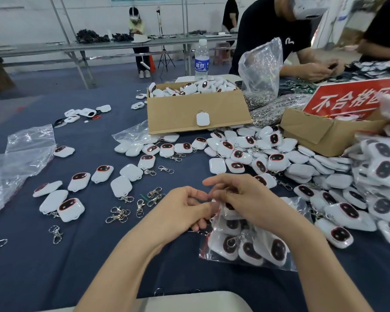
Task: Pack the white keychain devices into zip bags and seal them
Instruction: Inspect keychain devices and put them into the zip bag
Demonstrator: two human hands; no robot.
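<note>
I see left hand (185, 210), right hand (243, 199) pinching mouth of clear plastic zip bag (248, 249) | navy tablecloth (99, 255), white plastic keychain devices (167, 149) before brown cardboard box (196, 111) | grey metal benches (43, 47) behind it

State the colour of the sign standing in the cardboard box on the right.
The sign is red with white characters; the head view shows it.
</note>
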